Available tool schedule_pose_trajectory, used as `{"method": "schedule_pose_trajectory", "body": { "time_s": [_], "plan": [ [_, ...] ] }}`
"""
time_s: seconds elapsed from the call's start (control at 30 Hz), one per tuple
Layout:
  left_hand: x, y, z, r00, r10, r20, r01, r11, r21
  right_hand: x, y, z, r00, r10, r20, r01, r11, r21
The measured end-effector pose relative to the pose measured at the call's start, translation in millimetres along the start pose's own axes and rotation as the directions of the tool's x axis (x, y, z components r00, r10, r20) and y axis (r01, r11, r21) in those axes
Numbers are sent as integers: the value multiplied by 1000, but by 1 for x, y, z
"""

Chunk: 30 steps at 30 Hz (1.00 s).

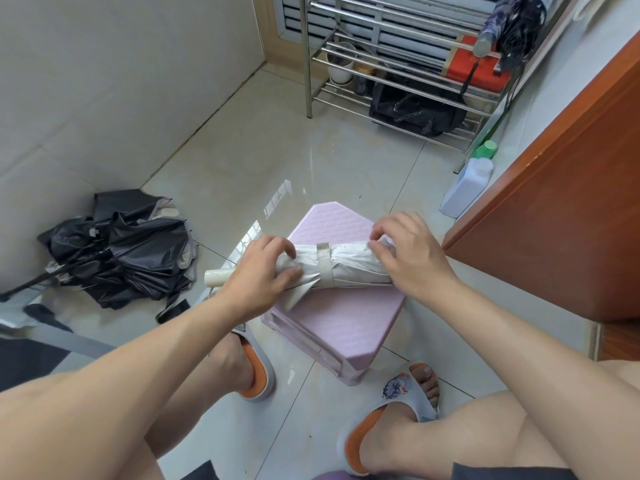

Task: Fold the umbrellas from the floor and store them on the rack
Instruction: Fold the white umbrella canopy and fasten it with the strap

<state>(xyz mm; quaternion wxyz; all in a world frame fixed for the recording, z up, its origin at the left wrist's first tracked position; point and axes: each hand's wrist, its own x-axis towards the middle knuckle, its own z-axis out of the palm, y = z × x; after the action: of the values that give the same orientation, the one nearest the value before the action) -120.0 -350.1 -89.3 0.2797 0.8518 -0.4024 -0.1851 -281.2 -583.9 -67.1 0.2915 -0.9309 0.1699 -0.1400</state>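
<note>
The pale folded umbrella lies across the top of a pink plastic stool, its long axis running left to right in front of the person, with the cream handle sticking out past the stool's left edge and the tip end toward the right. A strap is already wrapped around its middle. The left hand lies over the handle end of the canopy, fingers curled round the cloth with the thumb underneath; the right hand pinches the bunched fabric at the tip end with bent fingertips. So both hands hold the same bundle, one at each end, and the strap sits between them, about equally near to either. The metal rack stands ahead and to the right, well apart from the stool, so the right hand is the nearer one for carrying the bundle there (a judgement from the layout only); the umbrella would likely go in lengthwise along the bars. A dark patterned umbrella already rests on the rack's upper tier. On the floor to the left, near the wall, a black umbrella lies crumpled and unfolded, closer to the left hand, and looks to be the next one needing work.
</note>
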Motion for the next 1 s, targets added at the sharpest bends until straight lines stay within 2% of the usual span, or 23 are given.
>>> {"method": "schedule_pose_trajectory", "body": {
  "time_s": [0.07, 0.17, 0.33, 0.53, 0.7, 0.8, 0.9, 1.0],
  "plan": [
    [1, 0, -3, 999, -33, 16, 33, 999, -42, -5, -6, 4, 990, -99, 102, 96, 995, 31],
    [2, 2, -9, 993, -108, 54, 113, 989, -100, -12, -3, 9, 971, 1, 239, 18, 997, -78],
    [8, -3, -18, 978, -201, 57, 208, 962, -177, -12, 6, 0, 956, 56, 289, -49, 998, -34],
    [10, 5, -15, 957, -291, 3, 281, 920, -272, -13, 6, 0, 959, 81, 272, -85, 996, 0],
    [4, 4, -16, 978, -208, -30, 193, 944, -267, -10, 8, 3, 936, 247, 252, -288, 947, 140],
    [4, 7, -16, 981, -193, -23, 180, 948, -262, -8, 10, 4, 923, 298, 242, -341, 926, 161],
    [6, 9, -18, 979, -203, 28, 204, 943, -262, -8, 8, 1, 931, 261, 256, -302, 944, 135],
    [7, 9, -16, 976, -218, -2, 210, 942, -261, -9, 6, 0, 938, 231, 260, -269, 956, 122]
  ]
}}
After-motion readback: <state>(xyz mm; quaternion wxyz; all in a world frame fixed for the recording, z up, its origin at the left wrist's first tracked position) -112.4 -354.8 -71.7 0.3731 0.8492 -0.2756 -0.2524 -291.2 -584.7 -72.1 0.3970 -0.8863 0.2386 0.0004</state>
